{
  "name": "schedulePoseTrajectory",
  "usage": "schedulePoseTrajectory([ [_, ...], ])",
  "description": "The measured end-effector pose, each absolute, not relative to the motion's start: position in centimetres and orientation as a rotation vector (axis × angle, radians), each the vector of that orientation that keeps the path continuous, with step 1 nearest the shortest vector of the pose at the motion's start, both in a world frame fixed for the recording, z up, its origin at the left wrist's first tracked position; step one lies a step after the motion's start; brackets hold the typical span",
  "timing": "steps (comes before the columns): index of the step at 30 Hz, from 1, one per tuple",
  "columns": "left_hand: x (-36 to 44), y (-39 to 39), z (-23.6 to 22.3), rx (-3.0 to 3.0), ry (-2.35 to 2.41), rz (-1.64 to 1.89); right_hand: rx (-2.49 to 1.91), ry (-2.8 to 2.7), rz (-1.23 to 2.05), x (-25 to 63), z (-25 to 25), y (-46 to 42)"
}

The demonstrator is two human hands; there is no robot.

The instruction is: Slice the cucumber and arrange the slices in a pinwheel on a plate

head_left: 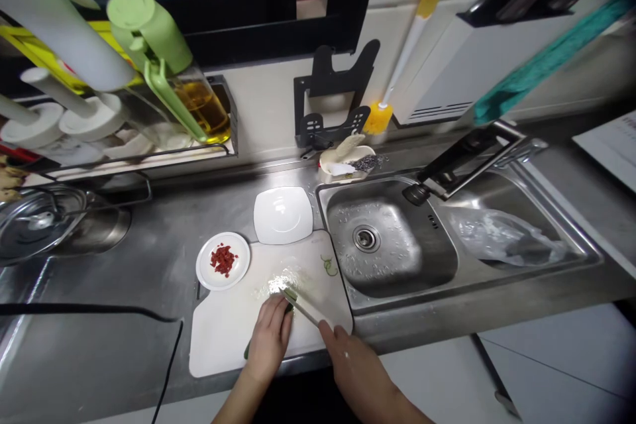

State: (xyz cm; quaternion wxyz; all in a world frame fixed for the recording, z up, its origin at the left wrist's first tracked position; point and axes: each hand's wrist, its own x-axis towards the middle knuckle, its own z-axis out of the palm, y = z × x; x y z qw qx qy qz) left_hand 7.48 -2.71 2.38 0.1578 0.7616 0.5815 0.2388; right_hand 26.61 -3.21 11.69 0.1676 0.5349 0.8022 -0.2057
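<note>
My left hand (269, 334) is closed over a dark green cucumber (247, 350) and presses it onto the white cutting board (213, 344). Most of the cucumber is hidden under the fingers; its pale cut end shows in front of them. In my right hand (355, 361) is the handle of a knife (307, 313), its blade slanting up and left to that cut end. Thin green cucumber pieces (328, 266) lie near the board's right edge. Wet, shiny spots cover the board beyond my left hand.
A round white plate (203, 269) with chopped red bits overlaps the board's far left corner. Behind the board sits a white square dish (283, 215). To the right is a steel sink (392, 265) with a black faucet (447, 169). An oil bottle (199, 106) stands on the shelf.
</note>
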Motion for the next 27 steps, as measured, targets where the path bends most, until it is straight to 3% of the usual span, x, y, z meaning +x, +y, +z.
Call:
schedulePoseTrajectory([
  [27, 7.6, -2.8, 2.1, 2.172, 1.676, 0.681, 1.53, 2.199, -0.74, 27.0, 12.9, -1.8],
])
